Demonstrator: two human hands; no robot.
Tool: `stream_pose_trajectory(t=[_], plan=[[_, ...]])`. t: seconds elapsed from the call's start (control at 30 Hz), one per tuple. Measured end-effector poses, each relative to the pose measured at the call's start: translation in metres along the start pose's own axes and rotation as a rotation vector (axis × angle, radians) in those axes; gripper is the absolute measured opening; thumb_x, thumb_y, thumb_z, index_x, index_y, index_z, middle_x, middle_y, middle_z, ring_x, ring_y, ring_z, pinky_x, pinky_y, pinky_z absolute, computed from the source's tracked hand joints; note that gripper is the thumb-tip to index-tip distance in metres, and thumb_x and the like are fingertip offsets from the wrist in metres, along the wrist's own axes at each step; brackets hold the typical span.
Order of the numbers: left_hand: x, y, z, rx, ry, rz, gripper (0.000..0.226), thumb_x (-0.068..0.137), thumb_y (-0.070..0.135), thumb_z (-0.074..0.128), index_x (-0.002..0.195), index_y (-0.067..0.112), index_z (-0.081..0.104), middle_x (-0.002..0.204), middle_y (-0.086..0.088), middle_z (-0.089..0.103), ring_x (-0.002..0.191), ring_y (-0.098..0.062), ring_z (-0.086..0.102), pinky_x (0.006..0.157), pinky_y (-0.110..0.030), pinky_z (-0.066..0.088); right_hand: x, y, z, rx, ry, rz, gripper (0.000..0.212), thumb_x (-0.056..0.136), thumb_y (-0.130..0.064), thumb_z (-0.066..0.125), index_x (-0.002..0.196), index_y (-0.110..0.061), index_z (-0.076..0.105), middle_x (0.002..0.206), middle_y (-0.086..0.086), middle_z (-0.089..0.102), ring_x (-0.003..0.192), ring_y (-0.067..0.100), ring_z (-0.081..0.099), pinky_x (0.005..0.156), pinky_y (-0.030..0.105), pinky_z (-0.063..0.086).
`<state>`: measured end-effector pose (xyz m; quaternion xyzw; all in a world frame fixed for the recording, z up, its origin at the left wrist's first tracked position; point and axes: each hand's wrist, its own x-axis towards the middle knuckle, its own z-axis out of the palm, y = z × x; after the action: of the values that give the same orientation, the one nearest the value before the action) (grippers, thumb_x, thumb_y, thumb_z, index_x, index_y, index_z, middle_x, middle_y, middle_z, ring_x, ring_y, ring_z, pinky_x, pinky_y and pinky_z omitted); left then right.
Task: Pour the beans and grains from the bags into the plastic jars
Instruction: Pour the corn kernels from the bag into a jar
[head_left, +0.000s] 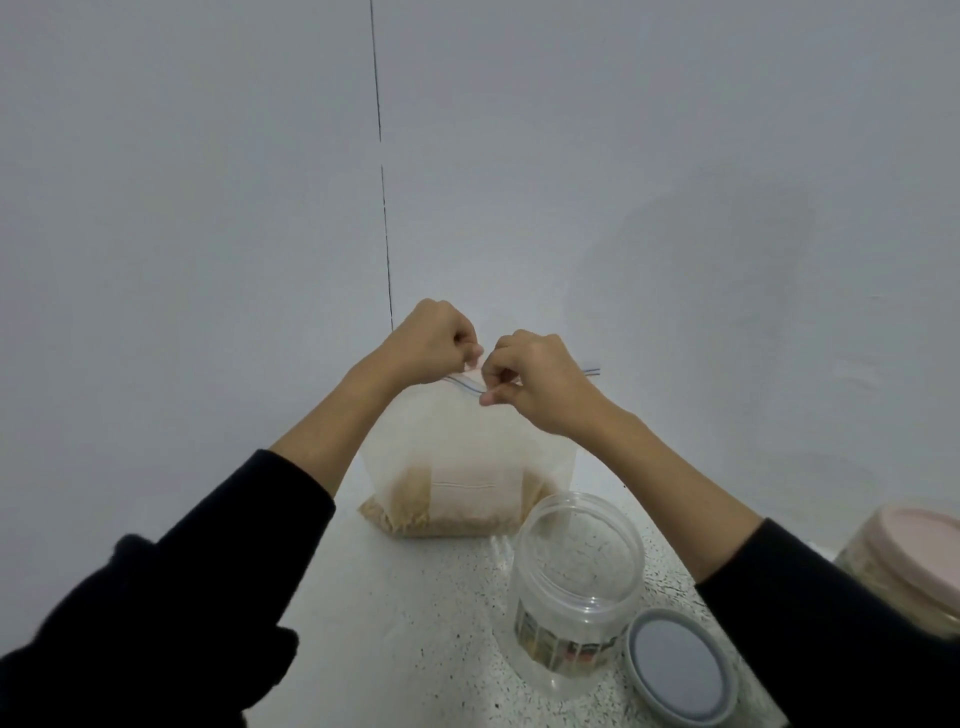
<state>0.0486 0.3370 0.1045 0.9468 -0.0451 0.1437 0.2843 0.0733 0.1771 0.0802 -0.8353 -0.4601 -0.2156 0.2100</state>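
Pinching the grain bag (457, 467) zip top with my left hand (431, 338) and right hand (535, 379); clear jar (576, 577) stands open, nearly empty.

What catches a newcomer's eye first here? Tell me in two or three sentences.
First, the left hand and right hand, both pinching the zip top of the clear bag standing mid-counter with tan grains at its bottom. Next, the open empty jar just in front of the bag to its right, with a grey lid lying beside it and a pink-lidded jar at the right edge.
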Motion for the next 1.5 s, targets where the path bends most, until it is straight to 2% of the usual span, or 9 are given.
stream_pose_trajectory(t=[0.13, 0.3, 0.4, 0.5, 0.6, 0.77, 1.13, 1.37, 1.5], plan=[[0.002, -0.003, -0.005, -0.052, 0.016, 0.02, 0.032, 0.086, 0.004, 0.061, 0.056, 0.016, 0.06, 0.051, 0.005, 0.056, 0.044, -0.001, 0.048, 0.053, -0.013, 0.038, -0.003, -0.01, 0.001, -0.038, -0.122, -0.007, 0.019, 0.082, -0.02, 0.072, 0.078, -0.012, 0.055, 0.075, -0.013, 0.045, 0.083, 0.011, 0.041, 0.078, 0.029, 0.022], [0.0, -0.003, -0.009, -0.082, -0.079, 0.055, 0.009, 0.088, 0.013, 0.065, 0.081, 0.011, 0.07, 0.066, 0.003, 0.063, 0.056, -0.002, 0.053, 0.062, -0.017, 0.043, 0.002, 0.005, -0.012, -0.271, -0.231, 0.133, 0.037, 0.076, -0.044, 0.073, 0.103, -0.02, 0.066, 0.121, 0.0, 0.041, 0.114, 0.022, 0.032, 0.089, 0.033, 0.025], [-0.006, -0.002, -0.011, -0.135, -0.074, 0.139, 0.02, 0.086, 0.025, 0.07, 0.105, 0.021, 0.064, 0.094, 0.006, 0.063, 0.08, -0.01, 0.057, 0.072, -0.016, 0.045, 0.003, 0.012, -0.009, -0.197, -0.306, 0.172, 0.028, 0.087, -0.039, 0.063, 0.097, -0.014, 0.069, 0.111, 0.001, 0.061, 0.11, 0.022, 0.047, 0.088, 0.033, 0.028], [-0.013, 0.002, -0.012, -0.032, -0.237, 0.21, 0.028, 0.077, 0.029, 0.078, 0.1, 0.023, 0.063, 0.107, 0.01, 0.056, 0.095, -0.005, 0.054, 0.078, -0.011, 0.042, 0.002, 0.014, -0.005, -0.154, -0.255, 0.175, 0.027, 0.089, -0.037, 0.062, 0.096, -0.012, 0.07, 0.1, 0.001, 0.067, 0.1, 0.019, 0.053, 0.085, 0.031, 0.028], [-0.013, -0.005, -0.004, 0.269, -0.371, 0.13, 0.02, 0.075, 0.027, 0.08, 0.089, 0.021, 0.066, 0.098, 0.006, 0.057, 0.092, -0.012, 0.054, 0.08, -0.029, 0.044, 0.001, 0.014, -0.003, -0.185, -0.235, 0.169, 0.028, 0.088, -0.039, 0.063, 0.096, -0.013, 0.07, 0.099, -0.001, 0.067, 0.096, 0.017, 0.052, 0.081, 0.028, 0.026], [-0.017, -0.027, -0.005, 0.15, -0.292, 0.032, 0.014, 0.077, 0.007, 0.076, 0.069, 0.015, 0.067, 0.054, 0.009, 0.054, 0.054, -0.01, 0.051, 0.057, -0.024, 0.041, -0.007, 0.029, -0.022, -0.139, -0.302, 0.268, 0.028, 0.079, -0.045, 0.071, 0.09, -0.019, 0.068, 0.091, -0.005, 0.067, 0.087, 0.014, 0.055, 0.082, 0.031, 0.032], [-0.023, -0.043, -0.011, 0.145, -0.202, -0.019, 0.017, 0.075, 0.018, 0.08, 0.066, 0.02, 0.066, 0.059, 0.009, 0.057, 0.055, -0.013, 0.051, 0.06, -0.026, 0.041, -0.034, 0.067, -0.047, -0.199, -0.316, 0.441, 0.022, 0.08, -0.044, 0.071, 0.081, -0.025, 0.059, 0.082, -0.008, 0.06, 0.079, 0.014, 0.053, 0.077, 0.03, 0.036], [-0.035, -0.072, -0.027, 0.194, -0.008, -0.26, 0.041, 0.071, 0.042, 0.081, 0.056, 0.014, 0.054, 0.057, 0.002, 0.05, 0.06, -0.017, 0.047, 0.058, -0.027, 0.03, -0.035, 0.07, -0.052, -0.285, -0.28, 0.467, 0.024, 0.081, -0.045, 0.07, 0.091, -0.024, 0.067, 0.083, -0.008, 0.059, 0.081, 0.014, 0.051, 0.076, 0.029, 0.034], [-0.045, -0.084, -0.037, 0.053, 0.033, -0.254, 0.032, 0.081, 0.035, 0.074, 0.065, 0.007, 0.068, 0.062, -0.001, 0.059, 0.063, -0.015, 0.051, 0.056, -0.025, 0.035, -0.035, 0.071, -0.048, -0.277, -0.279, 0.503, 0.025, 0.081, -0.045, 0.07, 0.092, -0.023, 0.067, 0.086, -0.007, 0.06, 0.09, 0.017, 0.057, 0.08, 0.031, 0.036]])
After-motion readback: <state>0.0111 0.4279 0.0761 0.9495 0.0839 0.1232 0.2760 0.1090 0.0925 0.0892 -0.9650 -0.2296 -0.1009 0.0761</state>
